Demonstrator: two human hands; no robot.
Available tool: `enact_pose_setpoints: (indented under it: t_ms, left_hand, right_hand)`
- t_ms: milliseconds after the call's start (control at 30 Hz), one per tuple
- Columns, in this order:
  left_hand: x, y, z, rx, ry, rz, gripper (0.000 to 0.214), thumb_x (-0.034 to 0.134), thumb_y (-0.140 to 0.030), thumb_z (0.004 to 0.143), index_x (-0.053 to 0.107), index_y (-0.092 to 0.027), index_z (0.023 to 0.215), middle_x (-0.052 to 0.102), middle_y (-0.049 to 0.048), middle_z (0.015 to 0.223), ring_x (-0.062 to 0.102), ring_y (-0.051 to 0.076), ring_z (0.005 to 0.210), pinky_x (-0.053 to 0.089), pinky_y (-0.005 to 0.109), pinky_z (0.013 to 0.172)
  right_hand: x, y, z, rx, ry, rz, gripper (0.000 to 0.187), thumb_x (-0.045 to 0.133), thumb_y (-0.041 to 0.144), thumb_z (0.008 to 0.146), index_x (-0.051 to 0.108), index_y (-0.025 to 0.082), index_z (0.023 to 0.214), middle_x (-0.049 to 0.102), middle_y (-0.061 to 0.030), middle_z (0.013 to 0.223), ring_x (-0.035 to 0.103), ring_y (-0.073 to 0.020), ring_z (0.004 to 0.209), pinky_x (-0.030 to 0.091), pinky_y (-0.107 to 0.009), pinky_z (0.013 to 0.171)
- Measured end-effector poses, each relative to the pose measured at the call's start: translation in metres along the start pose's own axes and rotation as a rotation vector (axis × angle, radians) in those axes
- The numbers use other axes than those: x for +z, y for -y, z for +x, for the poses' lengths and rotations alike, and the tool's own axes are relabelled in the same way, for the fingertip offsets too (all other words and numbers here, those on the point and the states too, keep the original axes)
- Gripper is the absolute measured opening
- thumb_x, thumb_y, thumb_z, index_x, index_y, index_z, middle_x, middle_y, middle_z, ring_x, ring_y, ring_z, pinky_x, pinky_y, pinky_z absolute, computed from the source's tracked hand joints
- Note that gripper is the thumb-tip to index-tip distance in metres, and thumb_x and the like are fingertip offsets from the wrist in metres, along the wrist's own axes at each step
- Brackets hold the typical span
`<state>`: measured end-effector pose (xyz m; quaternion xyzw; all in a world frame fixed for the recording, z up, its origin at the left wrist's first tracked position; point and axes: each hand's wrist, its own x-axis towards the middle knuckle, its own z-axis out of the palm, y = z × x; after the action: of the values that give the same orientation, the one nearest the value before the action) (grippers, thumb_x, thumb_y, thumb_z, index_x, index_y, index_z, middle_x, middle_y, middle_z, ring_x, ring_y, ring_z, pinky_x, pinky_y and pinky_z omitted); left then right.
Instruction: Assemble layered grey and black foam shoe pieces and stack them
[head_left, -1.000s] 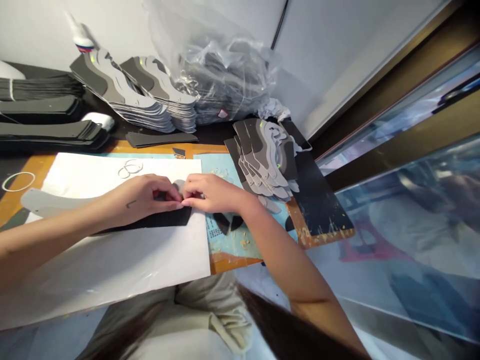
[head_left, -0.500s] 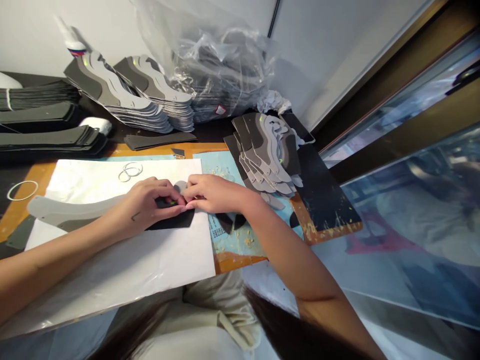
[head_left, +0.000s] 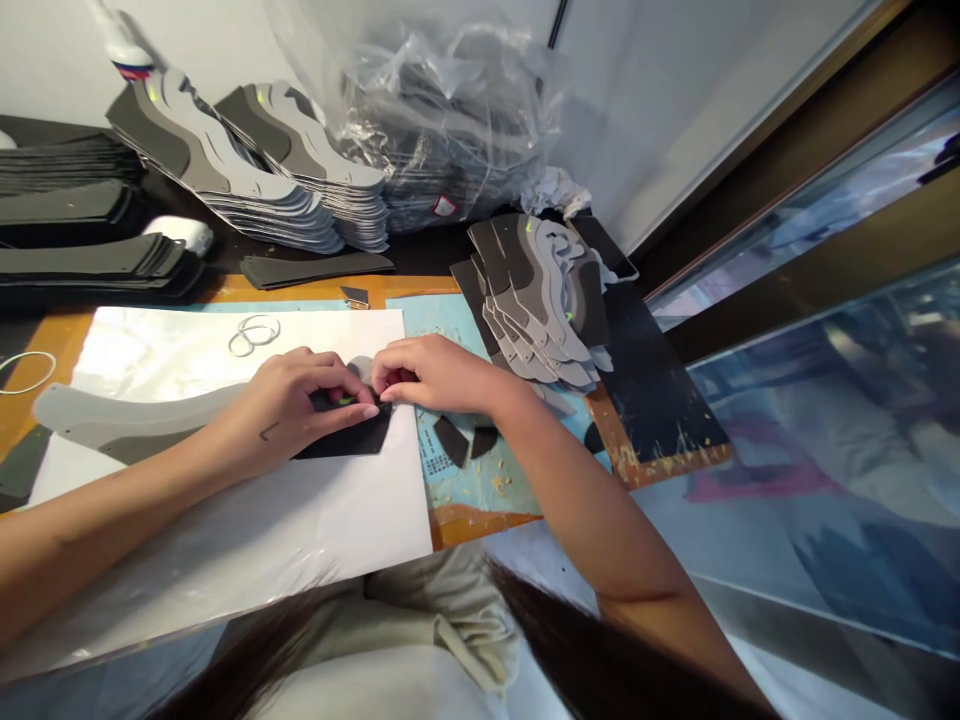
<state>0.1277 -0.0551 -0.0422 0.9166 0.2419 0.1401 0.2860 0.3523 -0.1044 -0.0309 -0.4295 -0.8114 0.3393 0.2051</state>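
A long, curved grey panel (head_left: 150,418) in light and dark layers lies on a white sheet (head_left: 330,510). My left hand (head_left: 292,405) rests across it, thumb and fingers closed on its dark right end beside a small green mark (head_left: 346,401). My right hand (head_left: 436,372) is pinched at that end's upper edge, close to the left thumb. A small dark bit shows at the right fingertips; what they hold is mostly hidden. Two small dark cut pieces (head_left: 452,440) lie on the blue mat just right of the sheet.
Stacks of layered grey panels (head_left: 247,200) stand at the back left, near a white bottle (head_left: 124,45). More panels (head_left: 536,300) are fanned out at the right. Behind is a clear plastic bag (head_left: 450,130) of panels. Rubber bands (head_left: 255,333) lie on the sheet; a window borders the right.
My right fingertips have drawn slightly up and away from the left thumb. The left hand keeps its hold on the panel. The whole view has shifted a little.
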Motion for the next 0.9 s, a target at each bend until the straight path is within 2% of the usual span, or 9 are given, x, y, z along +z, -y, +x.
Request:
enact_pose_setpoints:
  t_ms: [200,500,700,800,900]
  left_hand:
    - [0.0026,0.0036,0.0025,0.015,-0.013,-0.005,0.018,0.068,-0.038,0.090,0.077,-0.023,0.087,0.066,0.0014,0.077,0.052,0.015,0.070,0.037,0.029,0.074]
    - [0.0043,-0.0012,0.0026,-0.040,-0.030,-0.061,0.018,0.071,-0.042,0.086,0.081,-0.027,0.083,0.066,0.0008,0.073,0.051,0.016,0.070,0.036,0.030,0.071]
    - [0.0065,-0.0002,0.0000,-0.028,-0.064,-0.029,0.020,0.069,-0.043,0.089,0.081,-0.027,0.085,0.064,-0.0003,0.071,0.049,0.015,0.069,0.035,0.028,0.069]
    - [0.0055,-0.0009,-0.0006,-0.018,-0.046,-0.017,0.019,0.069,-0.040,0.090,0.080,-0.025,0.087,0.064,-0.0003,0.072,0.049,0.015,0.070,0.035,0.028,0.071]
    - [0.0043,-0.0009,-0.0002,-0.008,-0.029,-0.025,0.020,0.067,-0.040,0.091,0.079,-0.024,0.089,0.063,0.0000,0.073,0.049,0.014,0.069,0.034,0.027,0.070]
  right_hand:
    - [0.0008,-0.0006,0.0017,0.025,-0.026,0.059,0.011,0.064,0.005,0.082,0.063,0.015,0.079,0.064,0.0003,0.084,0.055,-0.0123,0.080,0.036,-0.025,0.074]
    - [0.0018,0.0028,0.0037,0.050,-0.019,0.053,0.014,0.065,0.002,0.082,0.065,0.015,0.077,0.064,0.0010,0.084,0.055,-0.0112,0.081,0.036,-0.025,0.074]
    - [-0.0022,0.0044,0.0039,0.044,0.007,0.021,0.012,0.062,0.004,0.084,0.066,0.014,0.080,0.065,0.0001,0.084,0.055,-0.0123,0.081,0.036,-0.026,0.075]
    - [-0.0043,0.0047,0.0023,0.018,0.028,0.013,0.013,0.058,0.007,0.088,0.067,0.015,0.085,0.066,-0.0017,0.088,0.056,-0.0135,0.083,0.038,-0.027,0.077]
    - [-0.0044,0.0034,-0.0006,-0.003,0.034,0.039,0.003,0.064,0.017,0.088,0.067,0.016,0.088,0.066,-0.0021,0.090,0.057,-0.0141,0.082,0.039,-0.027,0.076]
